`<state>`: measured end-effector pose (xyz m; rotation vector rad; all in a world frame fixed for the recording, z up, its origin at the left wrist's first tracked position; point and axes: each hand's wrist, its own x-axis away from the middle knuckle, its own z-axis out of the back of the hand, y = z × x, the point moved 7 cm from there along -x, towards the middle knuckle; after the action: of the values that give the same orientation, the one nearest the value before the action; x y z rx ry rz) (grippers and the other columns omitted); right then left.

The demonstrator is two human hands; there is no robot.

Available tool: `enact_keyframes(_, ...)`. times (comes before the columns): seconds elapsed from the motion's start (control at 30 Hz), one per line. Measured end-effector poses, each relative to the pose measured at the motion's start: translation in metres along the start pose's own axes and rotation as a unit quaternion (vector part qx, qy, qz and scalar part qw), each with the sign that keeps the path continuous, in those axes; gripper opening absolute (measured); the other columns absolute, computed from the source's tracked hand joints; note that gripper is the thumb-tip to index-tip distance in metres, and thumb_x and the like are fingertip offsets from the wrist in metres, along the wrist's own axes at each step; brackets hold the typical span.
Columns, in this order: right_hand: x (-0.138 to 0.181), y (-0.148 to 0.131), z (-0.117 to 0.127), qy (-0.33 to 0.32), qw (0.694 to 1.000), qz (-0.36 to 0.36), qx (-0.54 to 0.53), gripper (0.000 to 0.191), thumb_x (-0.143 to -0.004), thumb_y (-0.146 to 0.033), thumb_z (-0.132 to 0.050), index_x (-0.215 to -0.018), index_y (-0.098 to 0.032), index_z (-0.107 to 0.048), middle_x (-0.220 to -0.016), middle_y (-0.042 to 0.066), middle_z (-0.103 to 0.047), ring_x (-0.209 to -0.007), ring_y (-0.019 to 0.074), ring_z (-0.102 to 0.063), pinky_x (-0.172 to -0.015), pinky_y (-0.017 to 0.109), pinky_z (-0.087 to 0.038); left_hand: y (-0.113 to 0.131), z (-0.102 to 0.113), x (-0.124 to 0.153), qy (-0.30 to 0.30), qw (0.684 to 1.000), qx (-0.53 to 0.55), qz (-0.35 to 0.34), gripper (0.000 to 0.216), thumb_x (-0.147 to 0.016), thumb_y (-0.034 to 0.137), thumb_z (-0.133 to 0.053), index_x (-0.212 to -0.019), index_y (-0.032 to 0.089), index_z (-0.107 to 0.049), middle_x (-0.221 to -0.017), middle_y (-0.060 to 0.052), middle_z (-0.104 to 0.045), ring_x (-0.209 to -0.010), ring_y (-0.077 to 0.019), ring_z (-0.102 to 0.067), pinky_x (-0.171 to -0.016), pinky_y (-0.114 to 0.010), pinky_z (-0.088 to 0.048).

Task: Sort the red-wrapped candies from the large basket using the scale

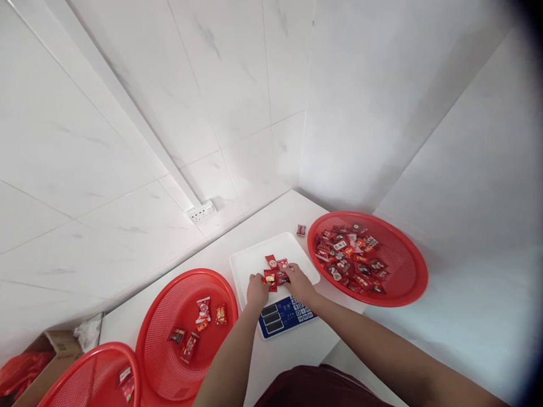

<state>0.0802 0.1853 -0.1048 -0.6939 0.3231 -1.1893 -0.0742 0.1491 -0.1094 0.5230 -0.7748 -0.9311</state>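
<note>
At the lower centre, the left hand [258,291] and the right hand [300,286] curl around red sweets [270,279] on the scale [251,261]; one cannot tell whether they grip. A careless push could slide some off.

Left hand [257,291] and right hand [300,284] touch red packets [270,278] on a scale [250,260].

Lighting: bright, cool, diffuse. The tiled wall [127,141] is being lit evenly; the plain wall [466,181] is being greyed by soft shading and a broad diagonal shadow. A faint shadow is being cast beside the socket [201,211].

Edges: the right margin is being cut by a dark, blue-fringed curve; outer parts are being stretched by wide-angle distortion.

Sharpness: small print on the sweet wrappers [270,277] is being blurred.
</note>
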Motion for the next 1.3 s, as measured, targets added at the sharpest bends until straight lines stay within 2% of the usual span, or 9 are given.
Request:
enact_keyframes(0.13, -0.002, 0.013, 0.005, 0.027, 0.995, -0.033, -0.092, 0.029, -0.069, -0.007, -0.050, -0.092, -0.015, -0.064, -0.106, 0.010, -0.056, -0.094, 0.0179, -0.058, -0.086, 0.028, -0.043, -0.007, 0.000, 0.007, -0.008, 0.996, 0.079, 0.043, 0.009, -0.074, 0.020, -0.057, -0.082, 0.018, -0.056, -0.084, -0.007, -0.061, -0.074, -0.0168, -0.057, -0.066, -0.028, -0.043)
enact_keyframes(0.3, 0.006, 0.029, 0.017, 0.077, 0.967, -0.086, -0.228, 0.016, -0.066, -0.017, -0.059, -0.081, -0.017, -0.064, -0.090, 0.006, -0.063, -0.086, 0.0200, -0.060, -0.083, 0.033, -0.046, -0.008, -0.003, 0.027, -0.036, 0.971, 0.221, 0.089, 0.033, -0.078, 0.024, -0.053, -0.110, 0.019, -0.047, -0.079, -0.002, -0.061, -0.056, -0.0088, -0.053, -0.054, -0.022, -0.045)
enact_keyframes(0.47, 0.024, 0.003, 0.027, 0.104, 0.952, -0.015, -0.289, 0.020, -0.068, -0.021, -0.058, -0.086, -0.019, -0.064, -0.095, 0.006, -0.063, -0.091, 0.0202, -0.059, -0.084, 0.034, -0.047, -0.001, -0.026, 0.054, -0.133, 0.881, 0.426, 0.158, 0.033, -0.075, 0.018, -0.055, -0.107, 0.018, -0.050, -0.073, 0.000, -0.060, -0.054, -0.0056, -0.054, -0.055, -0.018, -0.046)
enact_keyframes(0.7, 0.040, -0.055, 0.025, 0.002, 0.970, 0.127, -0.209, 0.027, -0.074, -0.012, -0.048, -0.090, -0.022, -0.067, -0.112, 0.006, -0.059, -0.106, 0.0190, -0.053, -0.093, 0.034, -0.041, 0.016, -0.034, 0.077, -0.220, 0.775, 0.569, 0.165, 0.039, -0.061, 0.013, -0.070, -0.097, 0.021, -0.056, -0.070, 0.003, -0.060, -0.052, -0.0046, -0.054, -0.040, -0.010, -0.036)
enact_keyframes(0.87, 0.047, -0.068, 0.019, -0.051, 0.973, 0.167, -0.151, 0.032, -0.070, -0.005, -0.045, -0.087, -0.022, -0.066, -0.111, 0.005, -0.062, -0.104, 0.0204, -0.055, -0.092, 0.036, -0.041, 0.006, -0.035, 0.077, -0.166, 0.759, 0.581, 0.243, 0.030, -0.071, 0.042, -0.067, -0.077, 0.014, -0.061, -0.057, 0.003, -0.056, -0.042, -0.0036, -0.048, -0.034, -0.012, -0.034)
enact_keyframes(1.0, 0.055, -0.073, 0.016, -0.073, 0.967, 0.176, -0.169, 0.028, -0.070, -0.007, -0.048, -0.088, -0.022, -0.064, -0.122, 0.006, -0.056, -0.113, 0.0204, -0.051, -0.095, 0.035, -0.041, 0.001, -0.034, 0.073, -0.114, 0.742, 0.610, 0.254, 0.026, -0.075, 0.040, -0.063, -0.076, 0.014, -0.061, -0.056, 0.002, -0.059, -0.043, -0.0047, -0.052, -0.037, -0.012, -0.040)
enact_keyframes(1.13, 0.050, -0.072, 0.027, -0.025, 0.962, 0.188, -0.194, 0.023, -0.080, -0.015, -0.044, -0.093, -0.023, -0.061, -0.117, 0.005, -0.057, -0.106, 0.0173, -0.055, -0.084, 0.029, -0.047, -0.007, -0.025, 0.066, -0.068, 0.724, 0.633, 0.265, 0.021, -0.078, 0.034, -0.061, -0.076, 0.013, -0.061, -0.059, -0.001, -0.063, -0.045, -0.0067, -0.057, -0.041, -0.014, -0.046)
enact_keyframes(1.23, 0.025, -0.056, 0.035, 0.044, 0.977, 0.130, -0.163, 0.026, -0.084, -0.020, -0.041, -0.103, -0.021, -0.058, -0.108, 0.008, -0.059, -0.093, 0.0168, -0.059, -0.079, 0.029, -0.048, -0.015, -0.018, 0.063, -0.041, 0.723, 0.632, 0.277, 0.023, -0.078, 0.036, -0.061, -0.075, 0.012, -0.060, -0.062, -0.003, -0.065, -0.045, -0.0078, -0.058, -0.042, -0.017, -0.050)
enact_keyframes(1.3, 0.003, -0.045, 0.031, 0.050, 0.990, 0.088, -0.098, 0.028, -0.083, -0.020, -0.045, -0.108, -0.018, -0.057, -0.111, 0.010, -0.058, -0.098, 0.0197, -0.056, -0.085, 0.033, -0.045, -0.018, -0.015, 0.062, -0.028, 0.722, 0.631, 0.281, 0.024, -0.077, 0.037, -0.061, -0.076, 0.013, -0.060, -0.062, -0.003, -0.065, -0.045, -0.0081, -0.058, -0.043, -0.018, -0.051)
